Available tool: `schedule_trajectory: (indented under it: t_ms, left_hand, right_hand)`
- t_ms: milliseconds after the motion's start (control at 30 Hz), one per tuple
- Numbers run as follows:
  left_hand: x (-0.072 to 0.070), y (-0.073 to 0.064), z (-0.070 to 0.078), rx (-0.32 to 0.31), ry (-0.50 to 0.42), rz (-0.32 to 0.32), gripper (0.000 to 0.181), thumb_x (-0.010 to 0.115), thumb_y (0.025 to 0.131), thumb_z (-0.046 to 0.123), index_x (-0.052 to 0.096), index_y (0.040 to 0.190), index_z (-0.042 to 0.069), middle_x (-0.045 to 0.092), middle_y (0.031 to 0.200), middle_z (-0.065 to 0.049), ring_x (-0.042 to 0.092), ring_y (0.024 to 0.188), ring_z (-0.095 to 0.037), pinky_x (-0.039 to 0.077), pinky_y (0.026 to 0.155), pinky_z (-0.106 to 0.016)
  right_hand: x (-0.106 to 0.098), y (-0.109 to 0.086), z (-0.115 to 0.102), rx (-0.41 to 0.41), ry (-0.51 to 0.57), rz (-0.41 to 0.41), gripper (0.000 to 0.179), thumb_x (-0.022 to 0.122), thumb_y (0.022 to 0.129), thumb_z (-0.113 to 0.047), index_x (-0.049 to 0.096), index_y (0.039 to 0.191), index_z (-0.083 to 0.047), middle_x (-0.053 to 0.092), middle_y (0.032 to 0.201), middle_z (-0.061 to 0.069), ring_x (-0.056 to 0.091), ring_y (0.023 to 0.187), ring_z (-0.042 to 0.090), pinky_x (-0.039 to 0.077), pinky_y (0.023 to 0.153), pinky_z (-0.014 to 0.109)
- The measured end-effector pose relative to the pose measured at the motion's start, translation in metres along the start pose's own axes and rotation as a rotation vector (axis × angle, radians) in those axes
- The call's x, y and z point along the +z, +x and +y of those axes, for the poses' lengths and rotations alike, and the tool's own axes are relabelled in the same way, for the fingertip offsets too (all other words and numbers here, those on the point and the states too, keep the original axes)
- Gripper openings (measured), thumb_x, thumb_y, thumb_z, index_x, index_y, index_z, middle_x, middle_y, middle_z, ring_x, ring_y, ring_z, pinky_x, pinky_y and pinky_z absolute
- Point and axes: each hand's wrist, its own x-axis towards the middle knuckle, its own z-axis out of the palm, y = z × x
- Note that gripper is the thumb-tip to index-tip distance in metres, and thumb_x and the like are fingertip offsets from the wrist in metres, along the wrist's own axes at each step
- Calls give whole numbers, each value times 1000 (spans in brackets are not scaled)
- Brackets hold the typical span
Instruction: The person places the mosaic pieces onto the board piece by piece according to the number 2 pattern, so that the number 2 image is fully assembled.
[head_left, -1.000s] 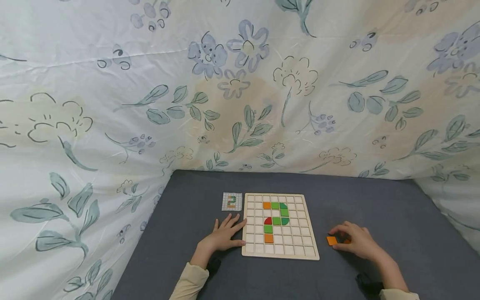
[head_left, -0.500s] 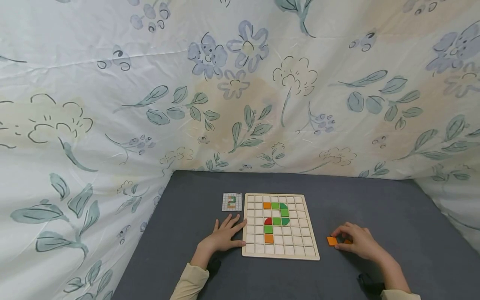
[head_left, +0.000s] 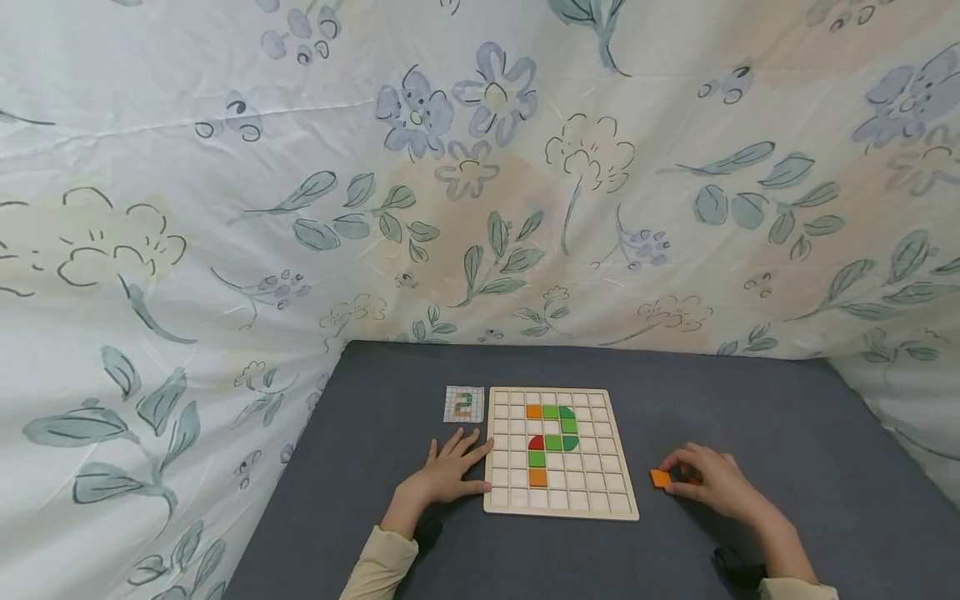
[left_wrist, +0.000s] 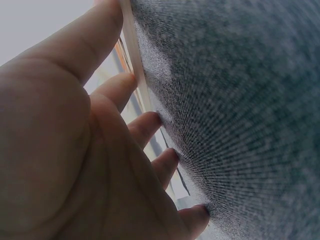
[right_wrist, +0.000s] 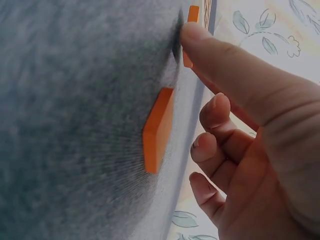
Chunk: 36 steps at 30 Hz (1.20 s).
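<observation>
A wooden grid board (head_left: 507, 500) lies flat on the dark cloth, with green, orange and red tiles forming a curved figure on it. My left hand (head_left: 444, 475) rests at the board's left edge, fingers spread; the left wrist view has thumb and index finger against the wooden side. To the right of the board, my right hand (head_left: 712, 481) pinches an orange square tile (head_left: 660, 478) between thumb and index finger. A second orange tile (right_wrist: 159, 132) lies on the cloth below the loosely bent other fingers, partly hidden by the hand in the head view.
A small pattern card (head_left: 464, 404) lies beside the board's upper left corner. Dark cloth (head_left: 570, 558) covers the table. A white floral curtain (head_left: 480, 208) hangs behind the table and along its sides.
Pinching the orange tile, my right hand has shifted slightly left and away from me over the last half second. My left hand and the board have stayed put.
</observation>
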Motion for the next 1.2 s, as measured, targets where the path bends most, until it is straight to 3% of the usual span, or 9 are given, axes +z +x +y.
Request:
schedule_trajectory:
  t_ms: [467,667,1200]
  left_hand:
    - [-1,0,1,3,6,6,73,57,86,52,29,147,24,21,154,-7,8,143,-33,1,108,-65]
    - [0,1,1,3,13,2,73,56,86,52,29,147,25,20,154,-7,8,143,-33,1,108,-65]
    - [0,0,0,9,6,8,72,56,86,51,29,147,24,20,154,-7,8,142,-34,1,108,-65]
  right_hand:
    - [3,12,-13,-48,5,31,21,76,74,-34,66,92,-28,49,77,-12,40,69,4,20,65,34]
    - [7,16,-16,-105,30,46,21,76,74,-34,66,92,-28,49,77,-13,40,68,3,19,66,34]
    - [16,28,-34,-190,73,25,21,75,75,-35,66,92,-27,46,74,-12,38,67,3,18,65,34]
